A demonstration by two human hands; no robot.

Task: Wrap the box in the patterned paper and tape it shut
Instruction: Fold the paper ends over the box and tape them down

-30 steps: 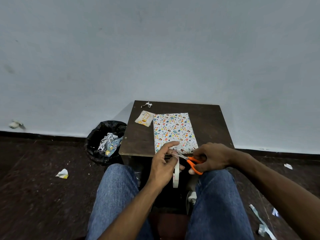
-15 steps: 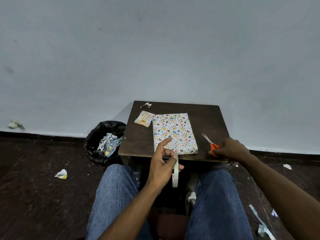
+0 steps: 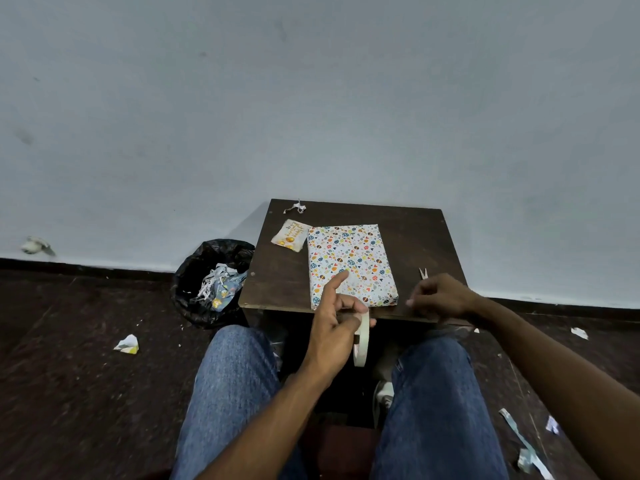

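Head | wrapped box (image 3: 351, 263) beyond both hands; left hand (image 3: 334, 329) grasps tape roll (image 3: 362, 342); right hand (image 3: 440, 299) released

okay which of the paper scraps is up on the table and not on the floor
The small white crumpled scrap at the table's far left corner, beyond the gift tag. The others lie on the floor.

A small dark table (image 3: 408, 233) stands against a pale wall, which closes off its far side. The wrapped box (image 3: 349, 263) fills the table's middle. Bare tabletop lies to the box's right, up to the scissors (image 3: 423, 273) near the right edge. Left of the box, a gift tag (image 3: 291, 235) almost touches its far corner, with a paper scrap (image 3: 296, 206) beyond; nearer the front, that strip is bare. A bin (image 3: 211, 278) stands on the floor just beside the table's left side.
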